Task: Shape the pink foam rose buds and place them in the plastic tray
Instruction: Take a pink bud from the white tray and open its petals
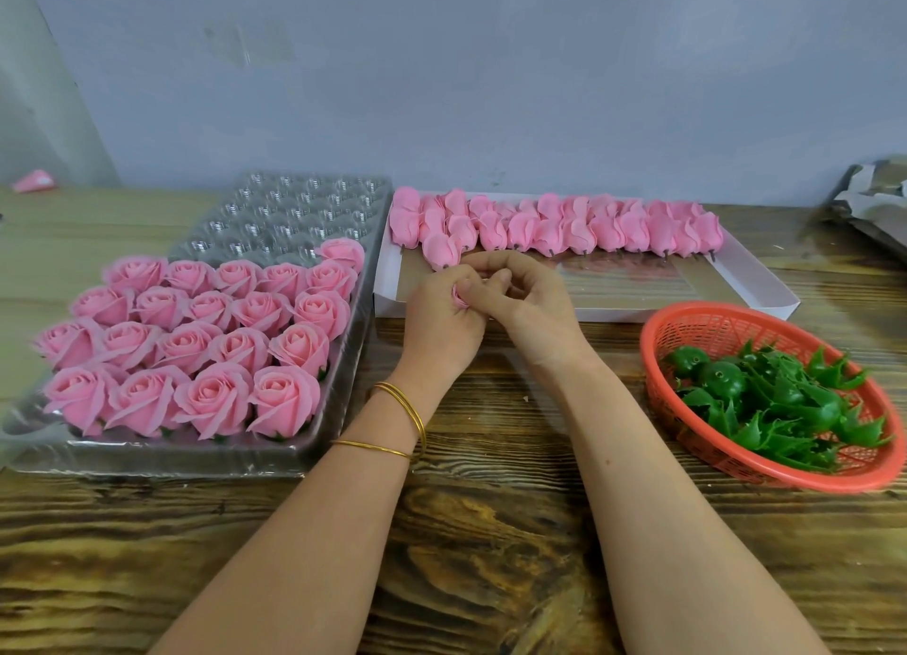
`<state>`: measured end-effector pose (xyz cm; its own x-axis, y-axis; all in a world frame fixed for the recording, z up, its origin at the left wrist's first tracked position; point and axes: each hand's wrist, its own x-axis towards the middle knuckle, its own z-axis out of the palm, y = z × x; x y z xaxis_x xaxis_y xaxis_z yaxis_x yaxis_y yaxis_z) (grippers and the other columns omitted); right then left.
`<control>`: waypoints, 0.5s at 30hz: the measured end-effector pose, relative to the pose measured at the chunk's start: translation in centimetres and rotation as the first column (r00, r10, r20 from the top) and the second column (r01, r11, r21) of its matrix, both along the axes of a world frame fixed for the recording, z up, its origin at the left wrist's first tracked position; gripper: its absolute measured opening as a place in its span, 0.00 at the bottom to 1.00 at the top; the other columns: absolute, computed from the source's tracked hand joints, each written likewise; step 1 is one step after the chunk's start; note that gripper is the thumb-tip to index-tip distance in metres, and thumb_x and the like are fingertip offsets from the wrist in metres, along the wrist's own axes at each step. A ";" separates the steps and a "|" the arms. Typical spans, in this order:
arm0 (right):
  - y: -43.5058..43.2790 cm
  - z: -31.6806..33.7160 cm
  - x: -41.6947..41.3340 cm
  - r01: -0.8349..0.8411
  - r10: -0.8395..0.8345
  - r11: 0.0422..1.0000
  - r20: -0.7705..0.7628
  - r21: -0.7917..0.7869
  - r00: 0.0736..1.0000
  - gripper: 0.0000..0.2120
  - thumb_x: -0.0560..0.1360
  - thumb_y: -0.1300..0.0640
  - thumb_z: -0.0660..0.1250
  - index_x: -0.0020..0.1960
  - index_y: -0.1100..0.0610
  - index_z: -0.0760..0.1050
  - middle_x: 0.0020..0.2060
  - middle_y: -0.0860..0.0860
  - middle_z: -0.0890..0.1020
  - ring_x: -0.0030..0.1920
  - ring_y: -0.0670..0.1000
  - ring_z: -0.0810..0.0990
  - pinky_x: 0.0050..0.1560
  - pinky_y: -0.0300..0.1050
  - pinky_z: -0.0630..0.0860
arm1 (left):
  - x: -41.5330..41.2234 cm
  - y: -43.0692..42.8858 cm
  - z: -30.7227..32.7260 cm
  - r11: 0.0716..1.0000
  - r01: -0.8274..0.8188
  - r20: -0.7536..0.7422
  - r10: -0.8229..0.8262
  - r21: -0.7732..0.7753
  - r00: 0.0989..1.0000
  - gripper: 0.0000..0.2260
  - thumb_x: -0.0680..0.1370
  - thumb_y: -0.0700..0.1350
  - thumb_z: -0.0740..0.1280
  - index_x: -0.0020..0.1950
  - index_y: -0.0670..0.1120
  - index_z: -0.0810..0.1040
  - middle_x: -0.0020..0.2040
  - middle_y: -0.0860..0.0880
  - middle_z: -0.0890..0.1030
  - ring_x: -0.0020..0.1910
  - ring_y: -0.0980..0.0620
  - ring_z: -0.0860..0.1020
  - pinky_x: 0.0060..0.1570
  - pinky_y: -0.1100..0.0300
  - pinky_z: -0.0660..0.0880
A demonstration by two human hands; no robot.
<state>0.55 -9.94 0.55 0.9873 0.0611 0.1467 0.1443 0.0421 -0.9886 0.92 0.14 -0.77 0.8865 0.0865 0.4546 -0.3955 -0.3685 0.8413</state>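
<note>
Far left, a stray pink scrap (33,181) lies on the wooden table (491,531) by the wall. Next comes the clear plastic tray (304,202), and it's well filled: shaped roses (196,340) sit upright in the near rows, one more stands alone in the next row back on the right side, and the far cups are bare. Centre now: the left hand (441,320), two gold bangles (402,409) on its wrist, curls its fingers round a pink bud (461,297), of which only a sliver shows between the fingers. The right hand (530,306) meets it from the other side, thumb and fingertips pinching the same bud, the two hands touching over the near left corner of the white box (765,281). In that box, along its far edge, the unshaped buds (564,227) lie in crowded rows, dark stubs pointing toward the person, and brown card shows on the box floor in front of them. Further right, a red basket (726,320) holds green plastic calyxes (785,399), near the box's corner. At the far right edge, crumpled grey wrapping (878,202) rests on the table.
</note>
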 end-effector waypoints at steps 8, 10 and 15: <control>0.0 -0.1 0.0 -0.028 0.028 0.998 -0.006 0.054 1.000 0.13 0.69 0.65 0.74 0.53 0.60 0.80 0.46 0.58 0.83 0.51 0.53 0.81 0.61 0.53 0.78 | -0.2 -0.1 0.0 0.996 -0.033 -0.011 0.034 0.077 0.999 0.15 0.78 0.48 0.68 0.34 0.41 0.76 0.30 0.49 0.76 0.31 0.56 0.72 0.30 0.65 0.66; -0.1 0.0 0.1 -0.053 0.059 0.990 -0.045 0.128 0.997 0.14 0.69 0.63 0.72 0.54 0.63 0.80 0.46 0.59 0.82 0.51 0.54 0.81 0.60 0.54 0.77 | -0.2 0.0 0.2 0.997 -0.034 0.005 0.033 0.069 0.999 0.13 0.78 0.47 0.67 0.34 0.45 0.77 0.31 0.51 0.77 0.32 0.61 0.74 0.29 0.71 0.66; -0.3 0.5 0.3 -0.072 0.115 0.932 -0.103 0.355 0.988 0.10 0.72 0.63 0.65 0.51 0.65 0.79 0.42 0.55 0.82 0.46 0.51 0.81 0.44 0.43 0.77 | 0.0 -0.1 0.2 0.998 -0.057 -0.008 0.057 0.039 0.998 0.15 0.79 0.43 0.65 0.32 0.42 0.75 0.29 0.50 0.74 0.30 0.60 0.72 0.29 0.71 0.65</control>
